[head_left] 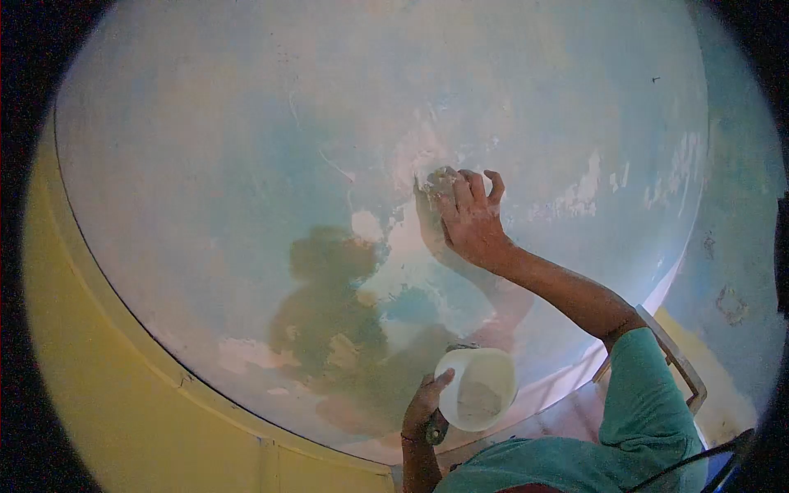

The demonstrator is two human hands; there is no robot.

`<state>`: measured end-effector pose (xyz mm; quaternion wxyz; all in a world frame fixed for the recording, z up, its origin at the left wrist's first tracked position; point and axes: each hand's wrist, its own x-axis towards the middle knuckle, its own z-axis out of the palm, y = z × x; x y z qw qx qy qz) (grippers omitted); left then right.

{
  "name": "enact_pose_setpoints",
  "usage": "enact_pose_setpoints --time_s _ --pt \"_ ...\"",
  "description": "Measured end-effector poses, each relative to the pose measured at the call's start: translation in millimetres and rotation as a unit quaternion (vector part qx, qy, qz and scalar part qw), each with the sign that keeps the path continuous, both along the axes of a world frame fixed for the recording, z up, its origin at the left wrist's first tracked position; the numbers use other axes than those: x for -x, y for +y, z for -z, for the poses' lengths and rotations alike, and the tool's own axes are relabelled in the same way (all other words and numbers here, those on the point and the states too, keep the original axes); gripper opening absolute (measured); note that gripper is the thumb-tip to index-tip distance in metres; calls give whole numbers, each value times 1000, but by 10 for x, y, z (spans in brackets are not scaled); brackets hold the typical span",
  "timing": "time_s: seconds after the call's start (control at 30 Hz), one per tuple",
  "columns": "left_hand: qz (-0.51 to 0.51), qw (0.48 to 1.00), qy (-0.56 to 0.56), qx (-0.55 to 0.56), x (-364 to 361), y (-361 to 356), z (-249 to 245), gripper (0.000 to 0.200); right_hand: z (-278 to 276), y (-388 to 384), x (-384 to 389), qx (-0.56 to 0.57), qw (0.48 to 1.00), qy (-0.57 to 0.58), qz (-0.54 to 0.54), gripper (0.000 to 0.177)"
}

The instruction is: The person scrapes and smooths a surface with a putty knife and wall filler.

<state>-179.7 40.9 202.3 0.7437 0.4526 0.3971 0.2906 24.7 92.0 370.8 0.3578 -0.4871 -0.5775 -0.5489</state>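
My right hand (475, 222) is raised against the painted wall (246, 74), its fingers bent around a small, crusted, grey-yellow piece (441, 179) pressed to the surface; I cannot tell what this piece is. White, rough patching (423, 156) surrounds the fingertips. Lower down, my left hand (422, 405) grips a white plastic tub (493, 366) by its side, thumb over the rim. The tub tilts its opening toward me and has a greyish patch inside. A dark handle (436, 428) shows beside the tub, by the same hand.
Pale bare patches (579, 193) break up the blue-green paint on the wall. A yellow surface (123, 353) curves along the left and bottom. At the lower right, a wooden frame (678, 361) stands near my right arm, and a dark cable (715, 452) crosses near my sleeve.
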Motion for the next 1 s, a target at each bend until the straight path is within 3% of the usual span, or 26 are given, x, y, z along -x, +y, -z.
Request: enact_pose_setpoints --time_s 0.17,0.27,0.37,0.57,0.67,0.77,0.87,1.0 --pt "42 998 -53 10 -4 28 43 35 34 19 53 37 999 -1 0 42" --pt "35 995 -93 8 -17 -13 6 35 35 -2 84 72 997 6 -28 56" --pt "-16 999 -37 24 -25 -49 -31 36 28 4 91 75 996 -1 -43 58" --pt "72 997 -14 -35 11 149 182 42 8 87 45 65 998 4 -23 42" --pt "45 999 -6 -9 -26 3 -79 42 24 164 -30 32 998 -30 -43 37" --pt "10 999 -37 -8 -33 -38 -43 41 26 238 -78 17 999 -34 -36 35" --pt "59 997 -47 -12 -30 133 194 42 20 239 -97 13 998 -38 -51 36" --pt "44 999 -19 -8 -19 70 89 41 37 233 -161 38 997 -54 -47 38"
